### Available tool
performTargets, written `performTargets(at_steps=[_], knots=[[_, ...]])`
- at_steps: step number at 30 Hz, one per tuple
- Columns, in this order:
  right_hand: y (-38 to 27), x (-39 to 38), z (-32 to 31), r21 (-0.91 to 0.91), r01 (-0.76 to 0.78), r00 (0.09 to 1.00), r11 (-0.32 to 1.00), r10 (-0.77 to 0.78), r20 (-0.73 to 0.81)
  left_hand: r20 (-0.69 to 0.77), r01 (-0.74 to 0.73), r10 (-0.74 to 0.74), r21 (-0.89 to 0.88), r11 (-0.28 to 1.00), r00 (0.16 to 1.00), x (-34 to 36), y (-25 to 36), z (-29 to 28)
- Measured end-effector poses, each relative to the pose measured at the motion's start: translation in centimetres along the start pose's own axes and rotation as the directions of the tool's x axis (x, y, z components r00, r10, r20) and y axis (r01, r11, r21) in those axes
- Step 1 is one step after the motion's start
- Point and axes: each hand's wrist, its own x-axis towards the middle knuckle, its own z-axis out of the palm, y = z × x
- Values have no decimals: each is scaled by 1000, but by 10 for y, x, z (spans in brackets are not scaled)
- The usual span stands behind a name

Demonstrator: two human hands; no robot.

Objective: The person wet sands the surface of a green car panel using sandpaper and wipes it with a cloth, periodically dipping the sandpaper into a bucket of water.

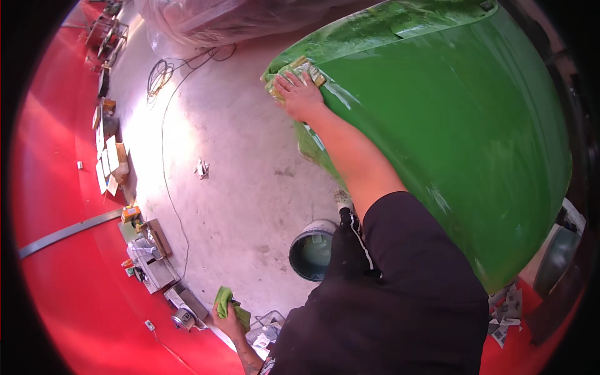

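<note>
My right hand presses down with spread fingers on a yellowish block-like pad, which is partly hidden under the palm. The pad lies at the far left corner of a large, glossy green car body panel. Whitish wet streaks run along the panel's edge beside it. Low at the left, my left hand is closed around a crumpled bright green cloth, held away from the panel. Close by my leg, a dark bucket holds cloudy water.
A plastic-wrapped object stands at the far side. A thin cable trails across the concrete floor past a crumpled scrap. Boxes and tools line the red wall at left. Torn paper lies at lower right.
</note>
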Motion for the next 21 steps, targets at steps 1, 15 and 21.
performTargets(at_steps=[1,15,21], knots=[[4,-3,1,10,-5,1000,1000,4,6,-5,-23,23,47,999,1000,8,8,3],[76,-397,-24,21,-159,974,987,153,165,140,40,-96,361,932,985,100,-82,-40],[44,-296,-18,-11,-291,955,957,292,49,272,38,-122,296,955,954,201,-173,-31]])
